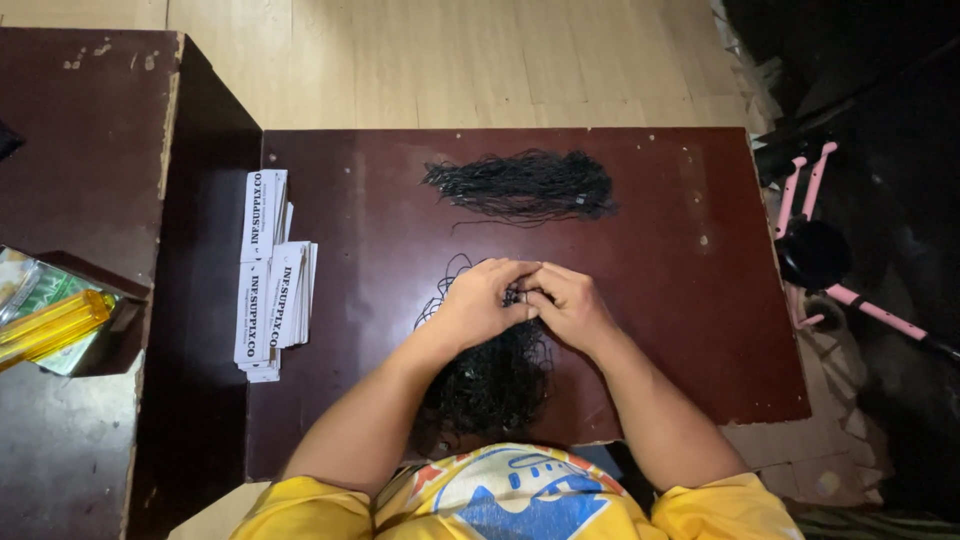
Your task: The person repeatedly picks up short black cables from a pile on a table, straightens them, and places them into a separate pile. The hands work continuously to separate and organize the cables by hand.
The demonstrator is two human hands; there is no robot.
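— Both hands pinch a black cord: left hand (pixel 480 300) and right hand (pixel 568 305) meet over the loose cord heap (pixel 490 380) on the dark tabletop (pixel 680 330).

— Progress?

— One sorted cord bundle (pixel 525 186) lies beyond; white paper tags (pixel 270 270) wait stacked at left; heap seems largely unworked.

Left forearm: bare, angled up and inward from the lower left.
Right forearm: bare, angled up and inward from the lower right.
Left hand (pixel 482 300): knuckles up, fingers curled, tips meeting the other hand.
Right hand (pixel 572 304): knuckles up, fingers curled toward the left.
Grip: both pinched tight at the meeting point; fingertips hidden.
Shoulders: yellow sleeves at bottom edge.
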